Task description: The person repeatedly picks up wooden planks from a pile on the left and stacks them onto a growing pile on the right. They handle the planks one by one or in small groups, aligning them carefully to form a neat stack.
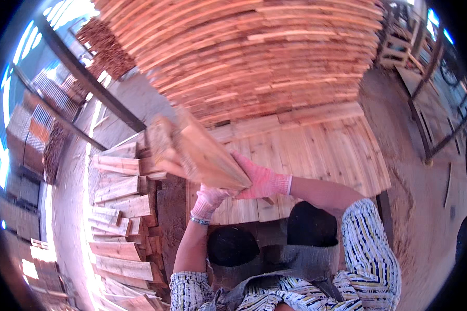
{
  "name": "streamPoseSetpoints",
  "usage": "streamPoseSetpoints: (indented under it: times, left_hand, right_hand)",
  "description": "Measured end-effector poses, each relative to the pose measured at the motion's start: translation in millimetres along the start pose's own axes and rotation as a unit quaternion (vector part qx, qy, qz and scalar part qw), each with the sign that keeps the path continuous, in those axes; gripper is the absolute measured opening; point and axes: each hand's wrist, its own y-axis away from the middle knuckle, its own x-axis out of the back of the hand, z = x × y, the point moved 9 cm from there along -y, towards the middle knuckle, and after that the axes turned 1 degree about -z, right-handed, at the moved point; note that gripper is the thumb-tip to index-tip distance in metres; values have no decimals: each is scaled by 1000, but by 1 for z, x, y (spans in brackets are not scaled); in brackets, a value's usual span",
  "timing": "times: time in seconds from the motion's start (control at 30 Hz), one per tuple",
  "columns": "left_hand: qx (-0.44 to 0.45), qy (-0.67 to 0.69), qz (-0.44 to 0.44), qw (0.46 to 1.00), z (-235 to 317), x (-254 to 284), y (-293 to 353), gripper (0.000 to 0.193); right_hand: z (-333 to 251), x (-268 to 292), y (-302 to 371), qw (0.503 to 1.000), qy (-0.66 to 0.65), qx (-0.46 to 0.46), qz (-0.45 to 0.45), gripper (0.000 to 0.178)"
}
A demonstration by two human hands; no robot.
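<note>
Both my hands wear pink knitted gloves and grip the near end of a small bundle of wooden boards (205, 155). The bundle slants up and away to the left, its far end blurred by motion. My left hand (211, 199) is closed round its lower side, a band at the wrist. My right hand (259, 177) is closed on its right side, fingers partly hidden by the wood. Below the bundle lies a flat layer of pale boards (316, 150), set side by side. A small piece of wood (268, 200) shows just under my right hand.
A tall stack of boards (254, 57) rises straight ahead. Loose boards (122, 228) are piled along my left. Dark metal posts (83, 72) slope across the left side, and a metal frame (425, 119) stands at the right. More stacked wood (104, 49) is farther back.
</note>
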Motion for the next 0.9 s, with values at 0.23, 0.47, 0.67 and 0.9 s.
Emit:
streamPoseSetpoints:
  times: [0.23, 0.47, 0.67, 0.9]
  left_hand:
    - [52, 71, -34, 995, 15, 0, -19, 75]
    - [47, -210, -69, 974, 42, 25, 3, 83]
    - [104, -585, -274, 756, -66, -22, 53, 93]
    - [62, -593, -274, 755, -187, -31, 94, 80]
  right_hand:
    - [-42, 45, -22, 999, -9, -45, 14, 116]
    - [-8, 185, 50, 973, 72, -186, 114, 117]
    - [21, 224, 172, 792, 501, -347, -24, 119]
    - [95, 174, 284, 700, 521, -447, -195, 117]
